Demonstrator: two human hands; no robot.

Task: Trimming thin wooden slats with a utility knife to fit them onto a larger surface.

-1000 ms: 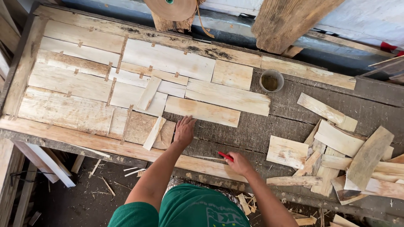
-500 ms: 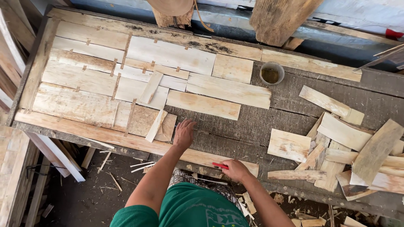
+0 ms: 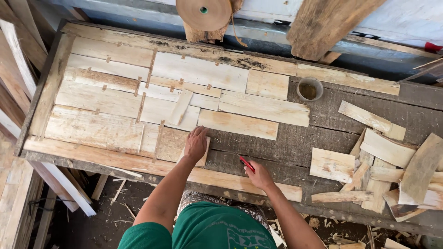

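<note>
A long, dark, weathered wooden surface [image 3: 295, 138] runs across the view, its far edge set against a pale wall. The left half is covered by a patchwork of pale wood sheets [image 3: 138, 97] laid flat edge to edge, joined by small strips of tape; a long plank [image 3: 138, 162] borders them along the near edge. The left hand [image 3: 196, 144] lies flat, fingers spread and released, pressing on a small wood piece [image 3: 202, 154] at the near side of the patchwork, just beyond that plank. The right hand [image 3: 259, 175] rests near the near edge, a little right of the middle, its grip clenched around a red pencil [image 3: 246, 163] whose tip points toward the far left. Toward the far edge, right of the sheets, stands a small round cup [image 3: 309, 89]. A loose heap of wood offcuts [image 3: 383, 166] fills the right end. A roll of brown tape [image 3: 204, 13] hangs above the far edge, with a rough dark board [image 3: 330, 25] leaning beside it. Below the surface, a dirt floor [image 3: 115, 205] is strewn with slivers, and boards [image 3: 18, 78] lean at the left end.
</note>
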